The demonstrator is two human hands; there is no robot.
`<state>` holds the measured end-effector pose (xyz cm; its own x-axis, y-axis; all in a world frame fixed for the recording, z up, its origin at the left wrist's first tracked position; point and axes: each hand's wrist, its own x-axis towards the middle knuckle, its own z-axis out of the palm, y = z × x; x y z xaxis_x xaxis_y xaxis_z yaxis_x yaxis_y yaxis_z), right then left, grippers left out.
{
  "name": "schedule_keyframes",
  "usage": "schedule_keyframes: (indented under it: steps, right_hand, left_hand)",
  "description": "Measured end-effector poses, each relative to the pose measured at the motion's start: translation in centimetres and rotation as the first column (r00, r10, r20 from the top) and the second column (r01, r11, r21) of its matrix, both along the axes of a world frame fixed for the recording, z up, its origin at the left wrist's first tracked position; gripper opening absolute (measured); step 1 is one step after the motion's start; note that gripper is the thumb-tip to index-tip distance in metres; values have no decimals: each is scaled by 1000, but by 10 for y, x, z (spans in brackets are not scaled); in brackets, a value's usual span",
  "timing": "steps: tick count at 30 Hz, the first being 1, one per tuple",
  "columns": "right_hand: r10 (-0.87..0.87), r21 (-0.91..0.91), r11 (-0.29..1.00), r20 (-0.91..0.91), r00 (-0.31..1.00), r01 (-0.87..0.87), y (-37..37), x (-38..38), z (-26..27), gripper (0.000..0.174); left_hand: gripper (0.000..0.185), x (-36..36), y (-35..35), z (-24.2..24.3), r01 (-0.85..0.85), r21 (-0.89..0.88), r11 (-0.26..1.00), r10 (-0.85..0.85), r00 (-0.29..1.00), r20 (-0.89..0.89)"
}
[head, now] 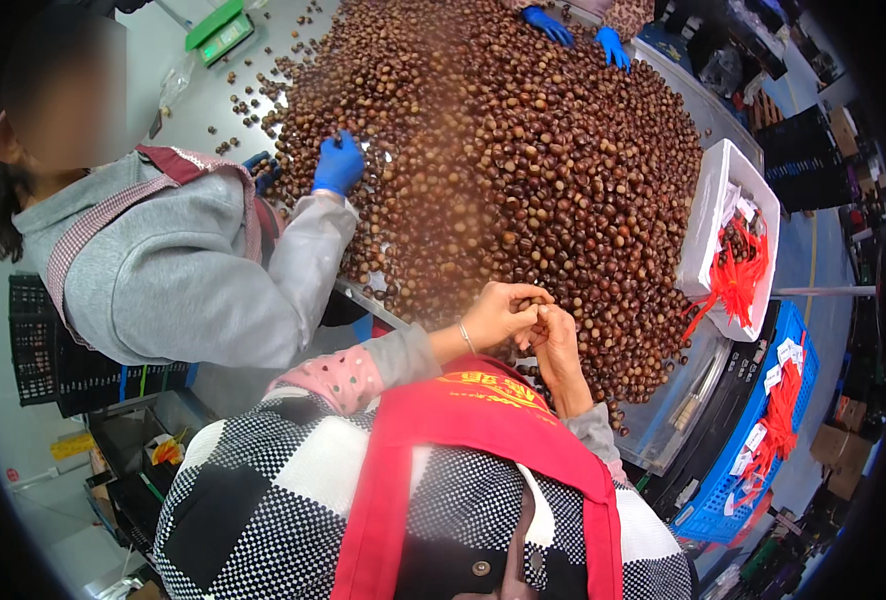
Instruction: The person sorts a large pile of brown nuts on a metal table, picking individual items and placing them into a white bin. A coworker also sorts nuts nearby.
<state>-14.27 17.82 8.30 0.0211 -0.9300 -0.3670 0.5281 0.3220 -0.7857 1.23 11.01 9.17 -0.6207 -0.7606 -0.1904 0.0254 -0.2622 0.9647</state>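
A broad heap of glossy brown chestnuts [578, 172] covers the metal table before me. My left hand [504, 309] is above the heap's near edge, its thumb and fingers pinched around a small brown thing that looks like a chestnut. Close against it, my right hand [559, 346] has its fingers curled, and the fingertips of both hands meet. Whether my right hand also grips something is hidden by the fingers. Just below both hands is the red apron [480, 382] on my chest, printed with yellow writing.
At left, a co-worker's blue-gloved hand [340, 163] is on the heap; blue gloves [614, 49] of another person rest at the far side. A white foam box [702, 225] holds red net bags [739, 281]. Right stands a blue crate [713, 525]; far left, a green scale [222, 31].
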Motion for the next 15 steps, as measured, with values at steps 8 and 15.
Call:
schedule_keyframes:
  steps: [8, 15]
  right_hand:
    - [-61, 107, 993, 59, 996, 54, 3, 4, -10, 29]
    - [-89, 147, 986, 106, 990, 73, 2, 0, -2, 30]
  left_hand:
    - [26, -4, 11, -3, -96, 103, 990, 91, 995, 48]
    - [30, -1, -2, -2, 65, 134, 989, -63, 998, -24]
